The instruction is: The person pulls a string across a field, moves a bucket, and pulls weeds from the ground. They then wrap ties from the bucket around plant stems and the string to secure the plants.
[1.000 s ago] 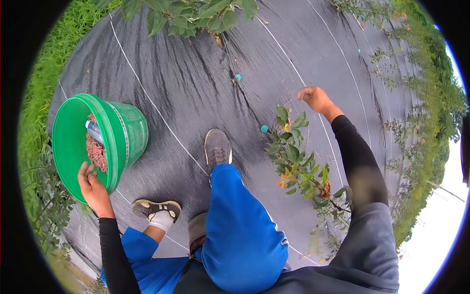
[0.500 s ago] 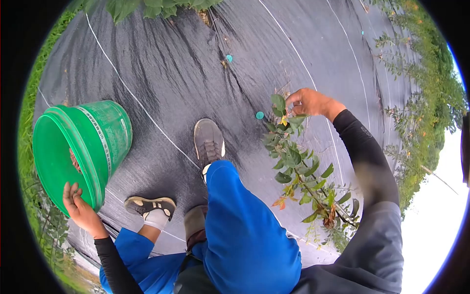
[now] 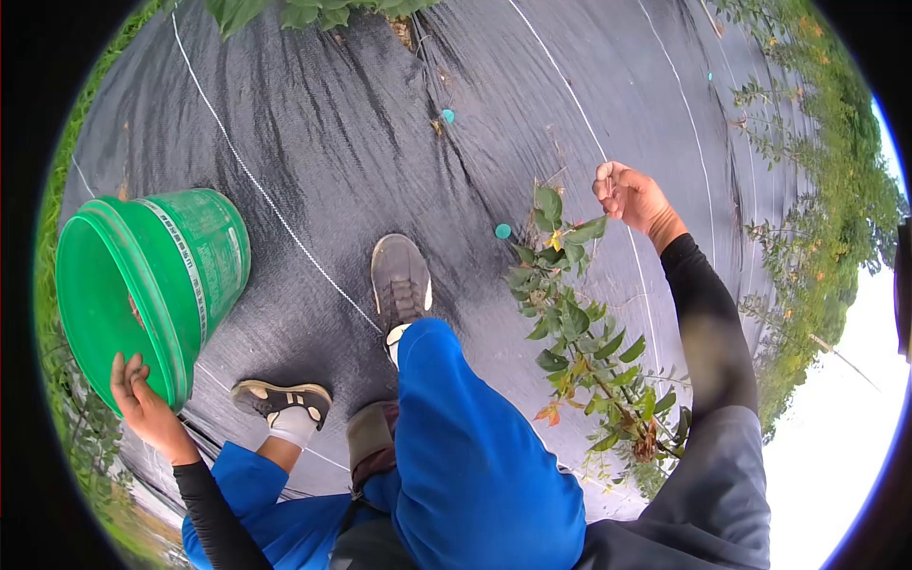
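My left hand (image 3: 150, 410) grips the lower rim of a green bucket (image 3: 214, 252), its fingers lapping over the edge. The bucket is tilted with its mouth towards the left, and a little reddish-brown stuff shows inside, mostly hidden by the wall. My right hand (image 3: 635, 198) is raised just right of a leafy branch (image 3: 579, 323), apart from its top leaves. Its fingers are curled in a pinch; whatever they hold, if anything, is too small to make out. Green leaves, a few of them yellow and orange, grow along the branch.
Black ground sheet (image 3: 313, 171) with white lines covers the ground, with teal discs (image 3: 503, 231) on it. My shoes (image 3: 401, 280) stand between bucket and branch. Large leaves (image 3: 332, 11) show at the top, and a row of shrubs (image 3: 826, 218) runs along the right.
My right hand has moved away from the branch top, up and to the right, and its fingers have curled in. The bucket and left hand have shifted slightly left in view.
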The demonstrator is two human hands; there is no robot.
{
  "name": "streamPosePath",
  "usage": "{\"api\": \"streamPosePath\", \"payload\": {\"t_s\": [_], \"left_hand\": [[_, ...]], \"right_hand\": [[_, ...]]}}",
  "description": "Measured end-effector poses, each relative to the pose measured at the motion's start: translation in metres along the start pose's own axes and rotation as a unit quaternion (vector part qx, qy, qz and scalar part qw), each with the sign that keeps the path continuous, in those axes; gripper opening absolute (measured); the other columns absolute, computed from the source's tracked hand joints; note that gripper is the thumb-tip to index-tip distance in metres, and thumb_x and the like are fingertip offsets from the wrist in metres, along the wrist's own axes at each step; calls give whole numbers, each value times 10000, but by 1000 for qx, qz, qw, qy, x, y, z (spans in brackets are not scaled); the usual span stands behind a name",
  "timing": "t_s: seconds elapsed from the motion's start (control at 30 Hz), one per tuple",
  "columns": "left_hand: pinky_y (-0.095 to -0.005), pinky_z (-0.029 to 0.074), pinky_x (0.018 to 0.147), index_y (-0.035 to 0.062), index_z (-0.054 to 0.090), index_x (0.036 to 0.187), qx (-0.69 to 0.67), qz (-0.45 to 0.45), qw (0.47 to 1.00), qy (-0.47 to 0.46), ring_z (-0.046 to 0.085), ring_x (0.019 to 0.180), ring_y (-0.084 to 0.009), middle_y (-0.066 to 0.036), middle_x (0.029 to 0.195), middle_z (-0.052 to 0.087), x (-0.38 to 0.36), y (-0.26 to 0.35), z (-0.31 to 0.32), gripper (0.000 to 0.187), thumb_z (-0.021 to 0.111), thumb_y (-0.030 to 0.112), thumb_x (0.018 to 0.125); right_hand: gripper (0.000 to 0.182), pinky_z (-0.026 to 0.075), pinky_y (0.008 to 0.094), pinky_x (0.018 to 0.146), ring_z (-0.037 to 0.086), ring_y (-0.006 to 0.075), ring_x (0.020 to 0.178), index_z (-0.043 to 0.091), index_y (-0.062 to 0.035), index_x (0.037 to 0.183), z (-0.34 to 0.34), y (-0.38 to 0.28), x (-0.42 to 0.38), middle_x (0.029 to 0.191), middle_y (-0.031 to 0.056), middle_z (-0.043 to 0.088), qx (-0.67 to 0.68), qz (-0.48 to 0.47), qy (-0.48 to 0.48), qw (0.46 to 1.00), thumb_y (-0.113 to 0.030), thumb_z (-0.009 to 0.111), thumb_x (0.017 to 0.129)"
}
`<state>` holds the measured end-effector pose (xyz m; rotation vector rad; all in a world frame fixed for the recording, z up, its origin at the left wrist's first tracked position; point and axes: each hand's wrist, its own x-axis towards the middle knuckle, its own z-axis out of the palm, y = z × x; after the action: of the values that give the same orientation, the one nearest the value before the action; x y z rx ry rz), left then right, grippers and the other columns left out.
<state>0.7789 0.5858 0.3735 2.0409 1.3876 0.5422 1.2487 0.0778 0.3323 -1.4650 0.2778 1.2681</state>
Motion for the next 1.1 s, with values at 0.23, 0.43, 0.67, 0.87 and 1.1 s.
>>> {"api": "streamPosePath", "payload": {"t_s": [0.23,0.43,0.67,0.87,1.1], "left_hand": [[-282,418,846,-11,467,1233,-8,1,1000,-10,535,904,-153,-97,1046,594,0,0,-2,322,377,37,928],[-275,419,843,-11,469,1230,9,-3,1000,-10,535,901,-148,-89,1034,599,-1,7,-1,322,383,38,923],[-270,421,849,-12,478,1223,0,8,1000,-21,546,905,-142,-84,1026,609,2,-2,-3,320,390,45,920],[-271,419,856,-9,482,1217,14,0,1000,-21,544,912,-140,-83,1033,612,-1,7,-1,319,389,42,916],[-277,418,863,-8,475,1226,-1,8,1000,-24,544,913,-144,-94,1046,610,1,1,-1,326,390,36,914]], "right_hand": [[190,282,219,433,369,71,500,592,-101,941,-36,29,-7,633,-44,459,-423,223,167,862,-278,605,870],[345,351,231,513,410,66,586,599,-131,1134,-37,77,-6,724,-44,488,-83,194,40,977,-239,681,817],[457,342,219,494,433,58,557,552,-37,1180,-26,84,0,709,-52,530,-72,130,12,989,-250,689,800],[319,357,208,485,474,52,545,596,-85,1077,-34,103,4,762,-47,591,5,94,79,992,-269,654,822],[206,413,218,579,533,83,643,610,-119,1011,-46,138,9,778,-46,601,53,25,177,982,-207,633,825]]}}
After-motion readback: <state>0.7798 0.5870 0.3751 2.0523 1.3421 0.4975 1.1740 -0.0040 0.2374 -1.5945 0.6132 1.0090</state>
